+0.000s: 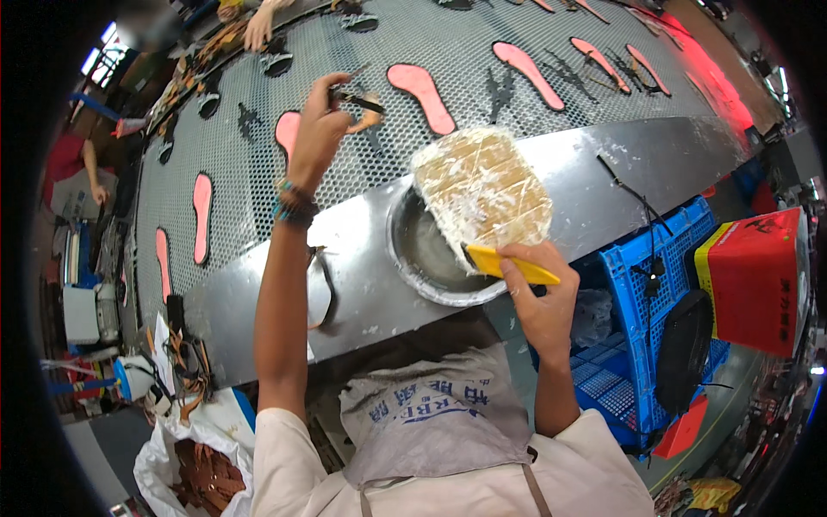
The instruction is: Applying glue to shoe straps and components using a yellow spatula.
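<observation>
My left hand (pixel 320 129) is raised over the mesh conveyor (pixel 250 185), its fingers closed on a black-and-tan sandal strap piece (pixel 366 105). My right hand (pixel 541 289) grips the flat handle of a yellow brush (pixel 508 264). The brush's dark tip meets the lower edge of a tan board (pixel 491 185) crusted with white residue; its bristles are hard to make out. Beneath the board stands a round metal bowl (pixel 405 263) with pale, cloudy contents. Pink insoles with black rims, including one insole (pixel 420 96) near my left hand, lie on the mesh beside dark strap pieces (pixel 500 93).
A metal ledge (pixel 594 168) borders the conveyor, with a thin black strap (pixel 633 191) on it. Blue crates (pixel 633 345) and a red box (pixel 758 280) stand at right. A white sack (pixel 155 470) of brown scraps sits lower left. Another person's hand (pixel 257 30) reaches across the far side.
</observation>
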Action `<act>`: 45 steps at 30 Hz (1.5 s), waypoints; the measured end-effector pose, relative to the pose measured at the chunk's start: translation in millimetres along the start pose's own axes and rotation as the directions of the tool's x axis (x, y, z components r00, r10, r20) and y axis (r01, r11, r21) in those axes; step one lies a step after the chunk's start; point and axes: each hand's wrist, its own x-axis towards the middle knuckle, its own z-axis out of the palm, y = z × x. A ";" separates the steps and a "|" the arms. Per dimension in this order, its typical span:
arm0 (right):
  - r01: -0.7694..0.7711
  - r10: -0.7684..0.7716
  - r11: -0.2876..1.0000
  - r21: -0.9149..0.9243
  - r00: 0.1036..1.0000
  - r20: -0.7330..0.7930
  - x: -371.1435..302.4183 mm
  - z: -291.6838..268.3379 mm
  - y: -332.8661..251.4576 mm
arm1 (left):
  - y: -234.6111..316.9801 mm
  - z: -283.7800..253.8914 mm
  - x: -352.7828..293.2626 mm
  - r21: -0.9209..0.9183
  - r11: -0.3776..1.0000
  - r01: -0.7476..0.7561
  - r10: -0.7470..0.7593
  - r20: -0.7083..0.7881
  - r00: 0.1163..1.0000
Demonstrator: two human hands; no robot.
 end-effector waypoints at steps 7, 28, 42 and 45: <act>0.006 -0.007 1.000 -0.016 0.999 -0.049 -2.3 -12.2 2.0 | -20.6 121.6 113.7 0.553 0.747 -0.369 0.402 0.066 0.913; -0.022 0.010 0.996 0.086 0.991 0.136 -7.8 22.8 4.9 | -53.0 -55.4 -232.3 0.114 0.913 0.391 -0.403 0.114 0.908; 0.250 -0.226 0.963 -0.105 0.954 0.196 -4.0 57.1 10.3 | 26.2 -35.7 -223.2 -0.141 0.846 0.514 -0.489 0.181 0.854; 0.293 -0.211 0.930 -0.223 0.920 0.329 -5.8 59.9 11.9 | 38.4 -12.1 -226.2 -0.096 0.777 0.622 -0.564 0.332 0.756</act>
